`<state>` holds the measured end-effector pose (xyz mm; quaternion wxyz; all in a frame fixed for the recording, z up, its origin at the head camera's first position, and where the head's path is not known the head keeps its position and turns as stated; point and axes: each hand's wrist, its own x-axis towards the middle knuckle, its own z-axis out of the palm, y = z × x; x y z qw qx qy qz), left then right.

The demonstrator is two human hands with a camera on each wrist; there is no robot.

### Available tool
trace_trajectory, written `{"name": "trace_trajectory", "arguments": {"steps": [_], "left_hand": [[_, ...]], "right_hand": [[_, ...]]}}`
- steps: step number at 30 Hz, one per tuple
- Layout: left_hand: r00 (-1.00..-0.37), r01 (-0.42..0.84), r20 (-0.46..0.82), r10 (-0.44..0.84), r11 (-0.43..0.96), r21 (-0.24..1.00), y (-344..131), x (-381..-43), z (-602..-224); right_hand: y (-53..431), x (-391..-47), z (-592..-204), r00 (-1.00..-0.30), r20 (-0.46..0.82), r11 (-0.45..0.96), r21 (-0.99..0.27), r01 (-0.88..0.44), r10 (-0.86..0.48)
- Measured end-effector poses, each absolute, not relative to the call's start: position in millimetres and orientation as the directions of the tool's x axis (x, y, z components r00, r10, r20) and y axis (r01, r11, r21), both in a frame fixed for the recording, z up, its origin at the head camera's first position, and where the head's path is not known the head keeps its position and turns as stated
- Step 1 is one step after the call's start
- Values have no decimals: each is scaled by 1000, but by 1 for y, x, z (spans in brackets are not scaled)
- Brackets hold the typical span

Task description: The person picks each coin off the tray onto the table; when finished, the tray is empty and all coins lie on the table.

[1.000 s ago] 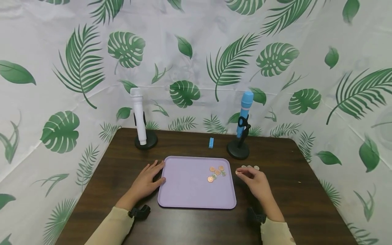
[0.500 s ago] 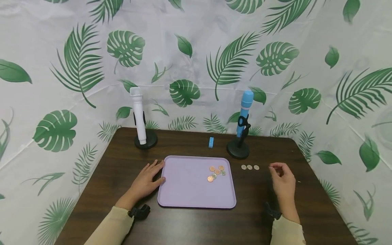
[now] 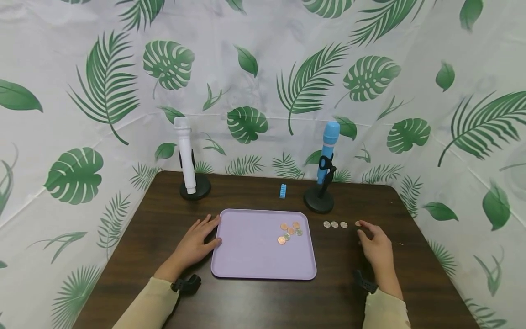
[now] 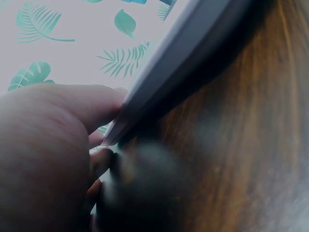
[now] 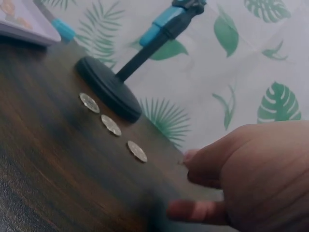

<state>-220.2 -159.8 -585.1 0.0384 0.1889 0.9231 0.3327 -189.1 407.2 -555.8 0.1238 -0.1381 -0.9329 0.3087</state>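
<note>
My left hand rests at the left edge of the lilac tray, thumb and fingertips touching its rim. In the left wrist view, the thumb meets the tray's side. Several copper and silvery coins lie in the right half of the tray. To the right of the tray, three silvery coins lie in a row on the table. My right hand is just past that row, a fingertip touching another coin; the thumb stands apart from it.
A white microphone on a black stand is at the back left. A blue microphone leans in another stand behind the coin row. Between them lies a small blue block. A leaf-print cloth hangs behind the table.
My right hand moved right from the tray side, past the three coins, with a coin pinched. It then shifted slightly left, and the coin shows at the fingertip. The left hand stayed still.
</note>
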Motion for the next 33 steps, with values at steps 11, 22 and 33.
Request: {"name": "trace_trajectory", "arguments": {"steps": [11, 22, 33], "left_hand": [[-930, 303, 31, 366, 718, 627, -158, -221, -579], [-930, 308, 43, 366, 709, 634, -159, -219, -583], [-930, 305, 33, 367, 717, 627, -159, -220, -585]], "right_hand": [[412, -195, -557, -972, 6, 833, -516, 199, 235], [405, -192, -558, -979, -44, 832, -520, 194, 201], [405, -190, -559, -974, -56, 826, -521, 215, 218]]}}
